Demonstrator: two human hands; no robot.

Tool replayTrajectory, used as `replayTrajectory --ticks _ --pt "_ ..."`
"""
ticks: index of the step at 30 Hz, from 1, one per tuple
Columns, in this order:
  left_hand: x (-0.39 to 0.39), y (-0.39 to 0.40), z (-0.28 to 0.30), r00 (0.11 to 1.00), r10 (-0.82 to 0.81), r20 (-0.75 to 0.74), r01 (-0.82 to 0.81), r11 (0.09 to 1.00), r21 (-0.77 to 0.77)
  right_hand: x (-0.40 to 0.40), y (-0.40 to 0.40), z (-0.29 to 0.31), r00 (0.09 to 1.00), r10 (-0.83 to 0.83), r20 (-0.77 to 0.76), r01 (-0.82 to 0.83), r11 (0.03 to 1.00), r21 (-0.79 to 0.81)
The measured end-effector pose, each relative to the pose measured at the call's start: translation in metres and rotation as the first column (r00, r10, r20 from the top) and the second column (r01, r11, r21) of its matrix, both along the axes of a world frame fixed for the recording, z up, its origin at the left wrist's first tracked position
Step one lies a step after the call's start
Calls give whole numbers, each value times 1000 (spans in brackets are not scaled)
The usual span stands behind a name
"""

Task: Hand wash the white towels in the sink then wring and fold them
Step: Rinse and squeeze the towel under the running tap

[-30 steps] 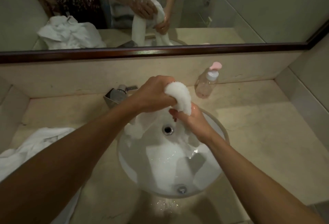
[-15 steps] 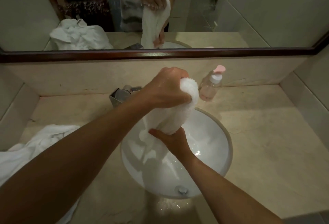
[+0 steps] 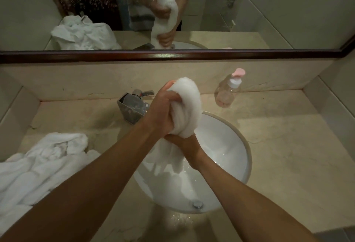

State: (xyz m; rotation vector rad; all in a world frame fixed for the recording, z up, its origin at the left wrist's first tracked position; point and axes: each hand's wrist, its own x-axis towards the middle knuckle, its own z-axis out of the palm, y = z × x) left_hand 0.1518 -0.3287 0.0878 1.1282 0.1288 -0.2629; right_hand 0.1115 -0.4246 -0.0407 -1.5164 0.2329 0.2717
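A: It's a dim bathroom: a beige stone counter (image 3: 278, 155) with a white sink (image 3: 230, 145) sunk into it, a dark-framed mirror (image 3: 172, 56) along the back wall, a steel tap (image 3: 132, 107) behind the bowl and a clear pump bottle (image 3: 228, 90) with a pink top to the right.

B: And where is the towel being washed?

A: The towel (image 3: 185, 107) is held upright over the bowl, bunched into a thick rope. The left hand (image 3: 163, 113) has its fingers clamped round the upper part, with a rounded loop bulging above the fist. The right hand (image 3: 187, 145) grips it just below, fingers curled tight round the narrower section, and the loose tail hangs down into the sink.

B: How do you reckon it handles?

A: Soft and limp, and heavy with water, I'd judge. Terry cloth shouldn't slip, but it is bulky, so each fist can only close on a gathered section. For wringing, holding it at two places close together and twisting in opposite directions looks sensible, then working down towards the dripping tail.

B: Any others waiting?

A: A rumpled pile of white towels (image 3: 38, 168) lies on the counter to the left, well apart from the bowl. Whether those are washed, I can't tell.
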Motion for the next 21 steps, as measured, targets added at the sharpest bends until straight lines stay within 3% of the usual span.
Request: replayTrajectory --ticks 3,4,5,6,8,9,10,12,14,15,17,19,21 --pt "-1 14 -7 999 42 11 -42 999 -9 1 -14 1 994 91 -56 -94 995 -39" --pt "0 21 -11 999 46 15 -47 997 54 1 -21 2 989 136 -59 -140 988 -65" --pt "1 32 -19 999 26 36 -33 980 194 0 -28 5 984 168 -61 -173 981 -91" --pt "0 44 -28 996 -35 80 -1 909 418 0 -36 7 979 193 -60 -200 970 -136" --pt "-11 70 -48 955 -233 182 -34 524 851 -2 -51 9 969 240 -66 -249 939 -238" --pt "-23 80 -55 917 -322 236 -120 340 933 -2 -57 10 961 266 -76 -277 915 -294" --pt "-36 86 -60 866 -394 308 -222 248 943 0 -63 12 948 307 -91 -318 878 -358" --pt "-61 82 -74 723 -551 416 -353 223 909 6 -66 18 895 423 -140 -427 721 -546" --pt "-66 66 -89 580 -732 359 -367 158 917 15 -60 30 796 559 -234 -538 475 -696" --pt "-61 56 -98 549 -783 292 -322 124 938 20 -55 38 741 608 -285 -582 370 -724" --pt "-46 38 -113 592 -780 202 -139 148 979 30 -47 55 652 666 -363 -680 301 -669" --pt "-36 27 -122 718 -660 219 23 337 941 38 -47 71 623 679 -389 -742 355 -568" --pt "-30 25 -128 845 -474 248 40 517 855 42 -50 81 667 651 -363 -725 456 -516"
